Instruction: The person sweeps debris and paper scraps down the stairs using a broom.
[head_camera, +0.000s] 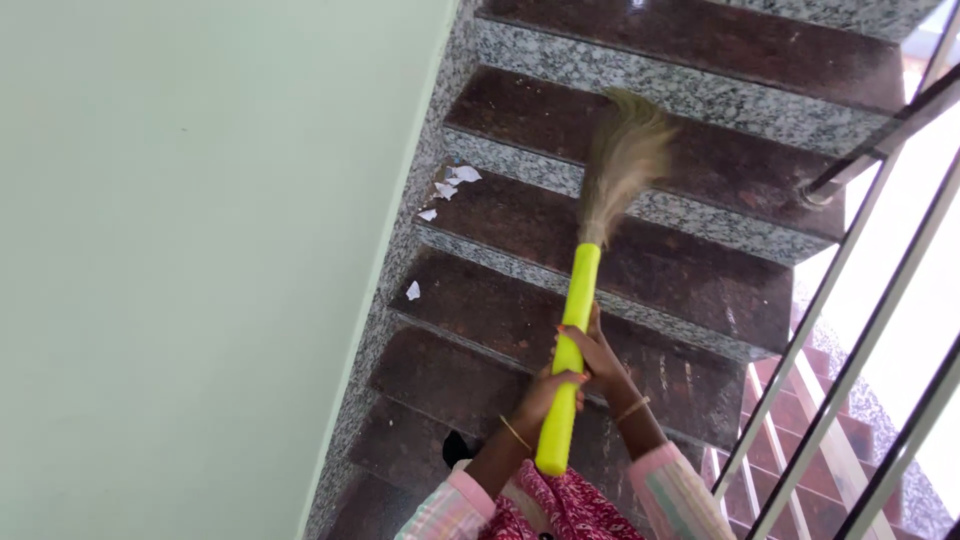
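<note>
I hold a broom with a bright yellow-green handle (578, 300) and a straw-coloured bristle head (622, 160) that rests on a dark red stone step (720, 170). My left hand (548, 390) grips the lower handle. My right hand (597, 352) wraps the handle just above it. Both wrists wear thin bangles. Small white paper scraps (455, 180) lie at the left end of a step by the wall, with another scrap (412, 290) one step lower.
A pale green wall (200, 250) borders the stairs on the left, with a speckled grey granite skirting (400, 260). A metal railing (870, 330) runs down the right side. Lower flights show beyond it.
</note>
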